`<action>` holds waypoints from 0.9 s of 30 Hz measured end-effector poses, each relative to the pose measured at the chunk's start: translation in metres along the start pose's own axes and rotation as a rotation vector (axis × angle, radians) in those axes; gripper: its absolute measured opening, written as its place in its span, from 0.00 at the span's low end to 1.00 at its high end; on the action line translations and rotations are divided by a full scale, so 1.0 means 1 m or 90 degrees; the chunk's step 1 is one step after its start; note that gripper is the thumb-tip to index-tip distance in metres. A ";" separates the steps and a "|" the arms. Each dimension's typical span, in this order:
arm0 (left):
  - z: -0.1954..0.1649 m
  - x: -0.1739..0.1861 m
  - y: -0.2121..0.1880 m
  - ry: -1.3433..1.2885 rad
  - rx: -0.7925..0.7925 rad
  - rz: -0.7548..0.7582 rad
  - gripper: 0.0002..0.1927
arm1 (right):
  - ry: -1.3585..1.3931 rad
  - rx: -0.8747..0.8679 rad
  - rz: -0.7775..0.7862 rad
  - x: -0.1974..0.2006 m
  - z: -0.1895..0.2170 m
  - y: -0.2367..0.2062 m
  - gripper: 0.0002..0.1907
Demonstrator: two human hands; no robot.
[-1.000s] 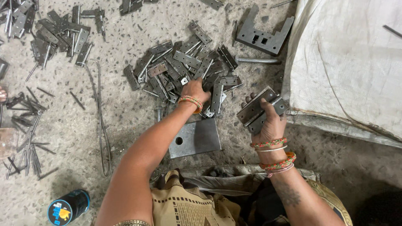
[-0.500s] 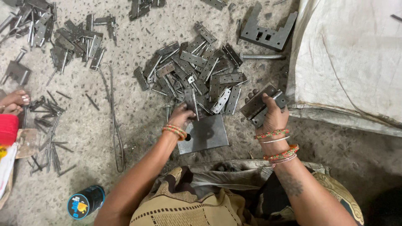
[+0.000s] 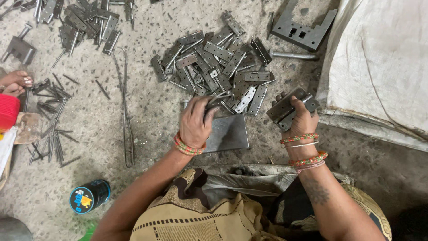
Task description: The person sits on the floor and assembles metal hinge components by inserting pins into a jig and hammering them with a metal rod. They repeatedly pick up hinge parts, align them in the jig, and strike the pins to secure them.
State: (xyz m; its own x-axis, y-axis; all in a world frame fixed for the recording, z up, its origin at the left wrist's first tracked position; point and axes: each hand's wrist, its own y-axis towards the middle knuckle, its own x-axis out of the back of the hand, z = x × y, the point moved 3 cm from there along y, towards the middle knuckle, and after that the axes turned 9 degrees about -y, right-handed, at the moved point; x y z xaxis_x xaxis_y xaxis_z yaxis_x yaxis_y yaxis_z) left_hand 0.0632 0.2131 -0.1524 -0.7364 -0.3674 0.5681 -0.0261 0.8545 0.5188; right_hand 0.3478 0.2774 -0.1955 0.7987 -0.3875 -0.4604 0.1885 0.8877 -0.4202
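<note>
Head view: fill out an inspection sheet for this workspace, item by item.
Surface: speckled concrete floor, dusty.
Job's things: pile of grey metal hinges; stack of hinges gripped in the right hand; one hinge pinched in the left hand above a flat steel plate.
Clutter: second hinge heap, loose pins, bent wire, small blue tin, notched steel block.
Grippers: both hands closed on hinges.
Cables: nothing seen.
Surroundings: white sack at right; another person's toes at left edge.
</note>
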 end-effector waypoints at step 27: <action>0.053 -0.046 -0.082 0.142 0.211 0.319 0.19 | -0.016 -0.009 0.033 -0.013 0.001 -0.012 0.13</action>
State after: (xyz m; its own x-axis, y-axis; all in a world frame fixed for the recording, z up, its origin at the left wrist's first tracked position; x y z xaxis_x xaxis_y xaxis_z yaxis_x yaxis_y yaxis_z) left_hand 0.0629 0.1798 -0.2548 -0.5564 0.0690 0.8281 0.0511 0.9975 -0.0487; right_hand 0.3361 0.2718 -0.1834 0.8211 -0.3340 -0.4628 0.1375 0.9028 -0.4075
